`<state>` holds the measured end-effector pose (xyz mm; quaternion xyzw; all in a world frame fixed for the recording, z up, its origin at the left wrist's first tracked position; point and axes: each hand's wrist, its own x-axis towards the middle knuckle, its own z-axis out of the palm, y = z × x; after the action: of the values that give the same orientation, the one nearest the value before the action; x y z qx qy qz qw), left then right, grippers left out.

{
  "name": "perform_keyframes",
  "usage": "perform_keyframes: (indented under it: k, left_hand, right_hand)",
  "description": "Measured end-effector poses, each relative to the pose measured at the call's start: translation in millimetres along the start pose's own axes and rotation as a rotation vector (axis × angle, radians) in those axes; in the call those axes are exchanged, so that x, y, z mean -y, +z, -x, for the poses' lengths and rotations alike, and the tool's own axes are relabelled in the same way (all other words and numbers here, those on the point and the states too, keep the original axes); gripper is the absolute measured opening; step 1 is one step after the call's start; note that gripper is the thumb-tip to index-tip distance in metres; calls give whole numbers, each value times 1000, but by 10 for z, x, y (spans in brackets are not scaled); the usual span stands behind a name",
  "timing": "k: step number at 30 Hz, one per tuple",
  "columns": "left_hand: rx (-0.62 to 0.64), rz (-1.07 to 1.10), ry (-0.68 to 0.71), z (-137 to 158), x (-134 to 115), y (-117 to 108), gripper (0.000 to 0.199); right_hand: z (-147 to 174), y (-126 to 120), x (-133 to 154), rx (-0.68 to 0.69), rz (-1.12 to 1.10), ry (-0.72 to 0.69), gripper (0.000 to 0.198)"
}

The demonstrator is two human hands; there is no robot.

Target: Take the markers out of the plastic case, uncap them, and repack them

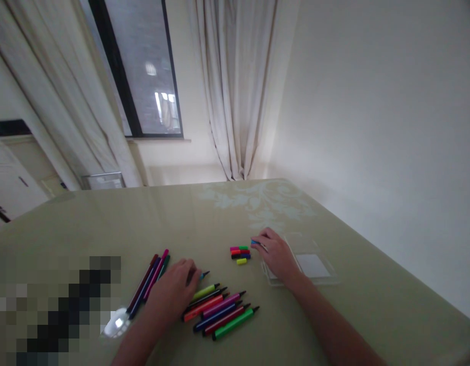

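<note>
Uncapping markers looks like the step in hand here, at least that's how I read it. The blue marker (202, 276) pokes out of the left hand (176, 287) with its dark tip bare and pointing toward the right hand (273, 254), which has the matching blue cap (254, 242) pinched between thumb and fingers. So cap and pen are well apart — one per hand. The left fingers are curled together around the barrel, but the back of the hand hides most of it, so I can't tell exactly how the thumb is set. Just beside the pinched cap sits a little cluster of loose caps (240, 251), with a yellow cap (241, 262) slightly off on the near side. I can't tell whether the blue one is touching the table. Near the left hand there's a row of uncapped markers (222, 305) lying at a slant, and on its other side a few more markers (156, 274) with no bare tips showing. The clear case (322, 280) lies partly behind the right hand and wrist. My take on the next move: it calls for easing that pinch so the cap lands by the others — gently, since a bump could scatter them — and laying the pen beside the row.
</note>
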<state>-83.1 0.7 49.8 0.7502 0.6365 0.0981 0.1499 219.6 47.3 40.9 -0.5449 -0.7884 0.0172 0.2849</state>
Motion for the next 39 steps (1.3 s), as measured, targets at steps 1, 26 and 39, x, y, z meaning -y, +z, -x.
perform_keyframes:
  k: [1,26,39]
  left_hand:
    - [29,42,21,0,12,16,30]
    - [-58,140,-92,-20,-120,24,25]
    - [-34,190,150,79,-402,269,29]
  right_hand:
    - [5,31,57,41,24,8,15]
    - [72,41,402,-16,-37,-136,30]
    - [187,81,611,13,-39,-564,17]
